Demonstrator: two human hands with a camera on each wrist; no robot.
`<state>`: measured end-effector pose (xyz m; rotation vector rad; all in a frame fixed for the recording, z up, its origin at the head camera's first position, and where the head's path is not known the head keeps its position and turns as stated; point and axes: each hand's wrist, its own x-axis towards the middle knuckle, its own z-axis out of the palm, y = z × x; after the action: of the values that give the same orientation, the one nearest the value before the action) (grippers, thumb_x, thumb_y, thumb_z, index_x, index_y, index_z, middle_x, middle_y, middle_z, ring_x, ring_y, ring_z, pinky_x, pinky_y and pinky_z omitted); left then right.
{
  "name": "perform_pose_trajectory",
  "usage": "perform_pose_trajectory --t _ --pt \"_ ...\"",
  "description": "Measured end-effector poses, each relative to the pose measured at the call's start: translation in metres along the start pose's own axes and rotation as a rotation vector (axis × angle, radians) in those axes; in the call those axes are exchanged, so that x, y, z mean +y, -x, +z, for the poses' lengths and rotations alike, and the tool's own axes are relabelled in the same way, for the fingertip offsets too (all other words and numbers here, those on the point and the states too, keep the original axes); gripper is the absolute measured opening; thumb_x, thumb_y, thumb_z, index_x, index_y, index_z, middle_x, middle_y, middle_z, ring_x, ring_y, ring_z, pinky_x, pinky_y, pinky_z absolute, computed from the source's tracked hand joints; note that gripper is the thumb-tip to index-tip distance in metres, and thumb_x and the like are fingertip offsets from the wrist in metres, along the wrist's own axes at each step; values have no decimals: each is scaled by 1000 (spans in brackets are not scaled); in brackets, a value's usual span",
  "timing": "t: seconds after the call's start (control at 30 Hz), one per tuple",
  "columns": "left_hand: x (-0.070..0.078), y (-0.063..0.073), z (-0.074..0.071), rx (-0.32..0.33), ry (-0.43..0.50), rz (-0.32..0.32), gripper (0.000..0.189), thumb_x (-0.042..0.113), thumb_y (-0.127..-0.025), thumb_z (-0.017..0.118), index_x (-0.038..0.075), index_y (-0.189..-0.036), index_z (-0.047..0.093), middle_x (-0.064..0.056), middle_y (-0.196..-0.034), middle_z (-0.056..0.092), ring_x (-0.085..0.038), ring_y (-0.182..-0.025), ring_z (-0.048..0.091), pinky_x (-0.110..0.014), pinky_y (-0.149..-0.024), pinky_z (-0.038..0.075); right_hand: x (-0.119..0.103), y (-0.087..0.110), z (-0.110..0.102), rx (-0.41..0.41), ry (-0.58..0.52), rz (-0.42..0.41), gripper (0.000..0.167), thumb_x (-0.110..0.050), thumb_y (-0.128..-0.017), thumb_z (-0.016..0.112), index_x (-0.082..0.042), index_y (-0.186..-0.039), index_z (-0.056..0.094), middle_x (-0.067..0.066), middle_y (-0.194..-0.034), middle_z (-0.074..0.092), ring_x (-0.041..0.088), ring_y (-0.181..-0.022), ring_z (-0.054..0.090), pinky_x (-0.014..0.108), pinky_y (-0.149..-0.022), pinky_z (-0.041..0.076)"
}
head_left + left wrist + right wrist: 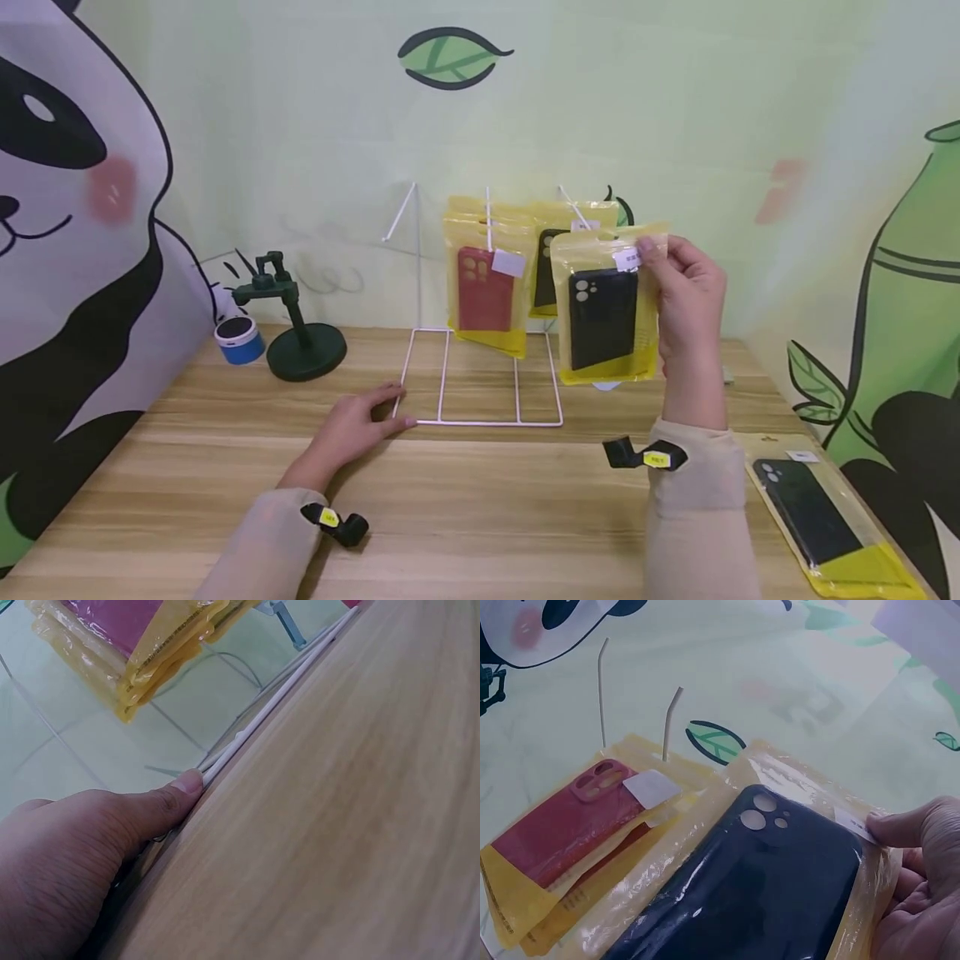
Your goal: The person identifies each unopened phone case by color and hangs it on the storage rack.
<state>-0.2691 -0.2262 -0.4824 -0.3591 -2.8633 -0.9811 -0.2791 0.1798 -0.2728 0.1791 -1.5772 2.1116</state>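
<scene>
A black phone case in a clear-and-yellow bag (602, 321) hangs from my right hand (693, 287), which pinches the bag's upper right corner beside a white label. The bag is held in front of the right side of a white wire rack (487, 424). On the rack's middle hook (489, 218) hang bagged phone cases, a red phone case (487, 292) in front. Behind the held bag, another bagged black case (549, 267) is partly hidden near the right hook (573, 207). My left hand (352, 433) rests at the rack base's front left corner, thumb (180, 791) touching the wire.
The left hook (400, 212) bears nothing. A dark green stand (306, 350) and a blue-and-white round item (240, 340) sit at the back left. Another bagged black phone case (810, 508) lies on the wooden table (480, 517) at the front right. A painted wall rises behind.
</scene>
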Motion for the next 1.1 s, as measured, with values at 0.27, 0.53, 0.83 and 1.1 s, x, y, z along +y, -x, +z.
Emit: perform_pose_trajectory --t 0.27,0.53,0.83,1.1 --pt "-4 1 -1 1 -2 9 65 53 -89 72 17 -141 61 -10 -150 51 -35 -139 45 -56 -114 34 10 -7 -1 -29 54 12 30 -26 -83 85 -2 -98 77 4 -77 70 14 -65 64 21 -59 56" --pt "-1 2 0 -6 6 -4 63 53 -88 73 19 -141 61 -8 -150 51 -34 -140 45 -55 -115 34 31 -19 5 -1 92 -10 25 -23 -86 82 -3 -100 78 2 -81 72 10 -71 57 20 -64 49" --pt "-3 1 -1 20 -1 14 66 55 -87 73 17 -139 63 -6 -148 54 -32 -138 47 -53 -113 36 44 -28 11 29 188 -4 27 -28 -92 75 -4 -105 77 -1 -83 72 9 -75 55 18 -66 46" --pt "-3 2 -1 19 -1 24 64 53 -87 74 16 -139 63 -7 -146 55 -32 -137 48 -53 -113 37 45 -26 10 27 224 34 35 -34 -91 74 -4 -110 75 1 -87 72 12 -80 57 22 -72 50"
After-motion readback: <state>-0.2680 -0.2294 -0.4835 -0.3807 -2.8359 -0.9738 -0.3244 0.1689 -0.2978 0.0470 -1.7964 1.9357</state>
